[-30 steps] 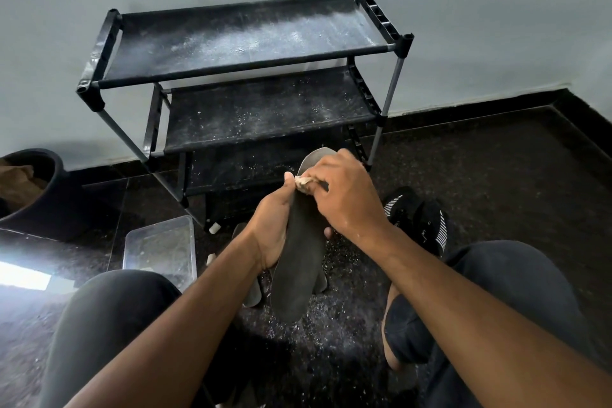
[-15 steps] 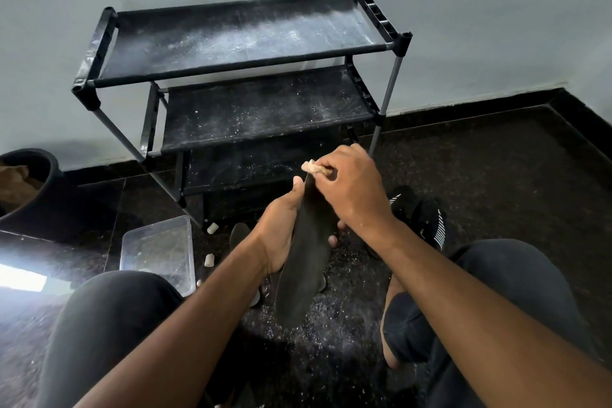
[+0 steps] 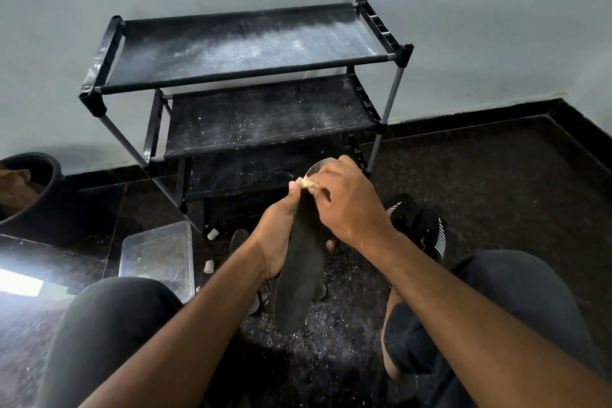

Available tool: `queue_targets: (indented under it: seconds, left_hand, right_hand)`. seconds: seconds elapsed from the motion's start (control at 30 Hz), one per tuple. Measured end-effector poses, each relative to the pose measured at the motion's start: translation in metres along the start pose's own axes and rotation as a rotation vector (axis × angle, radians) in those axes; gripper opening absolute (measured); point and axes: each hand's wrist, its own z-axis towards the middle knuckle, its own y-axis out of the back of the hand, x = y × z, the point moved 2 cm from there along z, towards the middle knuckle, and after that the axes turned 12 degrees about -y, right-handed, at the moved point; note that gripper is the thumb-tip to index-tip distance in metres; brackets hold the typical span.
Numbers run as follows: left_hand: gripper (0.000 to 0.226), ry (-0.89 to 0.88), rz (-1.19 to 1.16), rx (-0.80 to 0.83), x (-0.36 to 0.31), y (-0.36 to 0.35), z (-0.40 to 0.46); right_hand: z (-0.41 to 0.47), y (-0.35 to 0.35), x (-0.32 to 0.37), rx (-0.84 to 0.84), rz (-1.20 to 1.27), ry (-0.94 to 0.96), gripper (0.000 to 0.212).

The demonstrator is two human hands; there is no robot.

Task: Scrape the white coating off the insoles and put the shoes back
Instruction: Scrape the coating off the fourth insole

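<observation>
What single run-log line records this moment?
left hand: holds insole | right hand: pinches pale scraper at toe end | shoes: on floor | rack: dusty

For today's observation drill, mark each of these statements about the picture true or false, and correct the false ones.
1. The left hand holds the insole. True.
2. The right hand is empty. False: it pinches a small pale scraper against the insole's upper end.
3. A pair of shoes sits on the top shelf of the rack. False: the shelf carries only white dust; a black shoe lies on the floor to the right of the hands.
4. A clear plastic box lies on the floor beside the left knee. True.
5. White flakes dot the floor under the insole. True.
</observation>
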Motion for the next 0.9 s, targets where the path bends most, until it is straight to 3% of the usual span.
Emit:
queue_targets:
  seconds: [0.07,0.27,0.53,0.67,0.77,0.9]
  left_hand:
    - [0.072,-0.010,0.004,-0.017,-0.002,0.000,-0.001]
    - [0.068,-0.036,-0.016,0.128,0.000,-0.006,0.000]
    - [0.069,-0.008,-0.048,0.041,-0.004,0.004,0.003]
    - [0.071,-0.062,-0.068,0.130,-0.002,0.001,0.006]
    - [0.064,-0.167,0.060,0.113,-0.005,-0.001,0.005]
    - [0.065,-0.304,0.413,-0.024,-0.011,0.009,0.005]
  right_hand:
    - [-0.001,-0.001,0.000,-0.006,-0.009,0.011,0.010]
    - [0.012,0.013,-0.018,-0.166,-0.035,-0.162,0.013]
    - [-0.005,-0.001,0.002,-0.071,0.007,-0.015,0.007]
    - [0.006,0.011,-0.012,-0.157,-0.087,-0.106,0.010]
    - [0.007,0.013,-0.016,-0.156,-0.105,-0.151,0.010]
    - [-0.006,0.000,-0.003,-0.008,-0.048,-0.044,0.009]
